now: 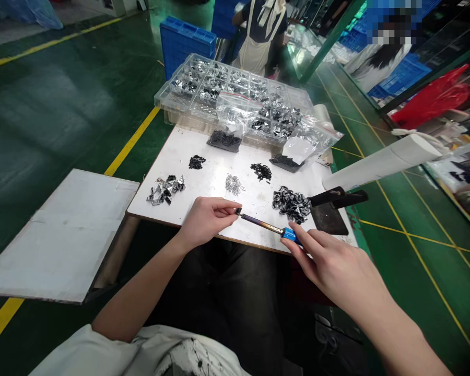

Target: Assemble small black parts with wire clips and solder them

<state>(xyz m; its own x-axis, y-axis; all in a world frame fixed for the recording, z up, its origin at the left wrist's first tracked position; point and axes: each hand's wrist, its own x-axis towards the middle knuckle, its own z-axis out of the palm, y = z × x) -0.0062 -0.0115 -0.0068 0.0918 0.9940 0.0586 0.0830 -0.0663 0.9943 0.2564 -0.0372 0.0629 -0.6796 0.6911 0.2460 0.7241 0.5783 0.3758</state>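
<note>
Over the front edge of the white table (203,141), my left hand (206,219) pinches a small black part (238,211) between thumb and fingertips. My right hand (325,256) is closed round the blue handle of a soldering iron (262,224), whose shaft points left. Its tip meets or nearly meets the small part; the exact contact is too small to tell. Beyond my hands lie a pile of thin metal pieces (233,184), two piles of small black pieces (197,162) (260,172), and shiny black-and-silver parts at the left (166,189) and right (292,204).
A clear compartment box (238,78) of parts stands at the table's back, with plastic bags (225,138) (293,156) before it. At the right are a white tube (384,159) and black handles (337,198). A white board (58,235) is at left. People stand beyond.
</note>
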